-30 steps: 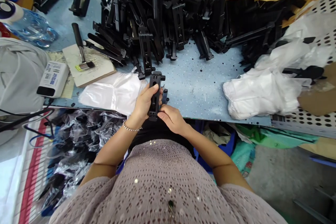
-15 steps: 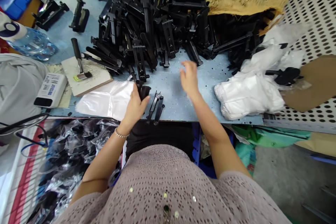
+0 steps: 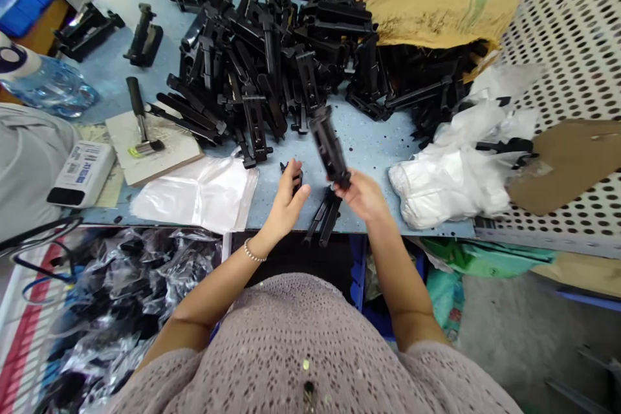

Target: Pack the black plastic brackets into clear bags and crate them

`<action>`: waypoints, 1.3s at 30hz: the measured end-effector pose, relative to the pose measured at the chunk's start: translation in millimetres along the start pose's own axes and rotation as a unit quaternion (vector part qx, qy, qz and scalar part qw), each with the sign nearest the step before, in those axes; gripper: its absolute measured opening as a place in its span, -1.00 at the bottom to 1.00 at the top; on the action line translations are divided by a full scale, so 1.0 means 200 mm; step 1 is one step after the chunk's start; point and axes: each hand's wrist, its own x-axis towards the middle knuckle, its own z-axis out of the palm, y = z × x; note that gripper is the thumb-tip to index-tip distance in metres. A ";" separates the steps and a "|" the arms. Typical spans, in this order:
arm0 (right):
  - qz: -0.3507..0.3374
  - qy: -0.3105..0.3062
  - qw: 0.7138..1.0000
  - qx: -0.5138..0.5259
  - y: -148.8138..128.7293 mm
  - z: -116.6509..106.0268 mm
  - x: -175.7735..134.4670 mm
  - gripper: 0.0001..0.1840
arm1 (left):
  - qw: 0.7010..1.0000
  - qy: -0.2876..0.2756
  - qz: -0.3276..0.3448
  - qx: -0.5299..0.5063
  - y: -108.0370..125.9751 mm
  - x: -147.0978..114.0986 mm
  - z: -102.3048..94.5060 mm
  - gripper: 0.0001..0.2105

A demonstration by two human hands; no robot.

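A long, narrow black bracket (image 3: 330,145) with openings along its face and blocky ends is slightly blurred, held by its lower end in the right hand (image 3: 361,194); it tilts, upper end toward eleven o'clock, lower end toward five. At its six o'clock, a slim black two-legged piece (image 3: 330,220) lies with its legs pointing toward seven. At the bracket's eight o'clock, a small dark piece (image 3: 297,178) is mostly hidden behind the left hand's (image 3: 285,204) fingers; whether it is gripped cannot be told.

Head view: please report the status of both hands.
Right hand holds long black slotted bracket. Left hand at partly hidden black piece, grip unclear. Slim black forked part between hands, at edge of blue bench.
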 end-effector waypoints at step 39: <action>-0.205 -0.019 0.857 -0.472 -0.04 0.72 0.59 -0.64 | 0.968 0.021 -0.110 0.225 -0.17 -0.04 -0.11 -0.33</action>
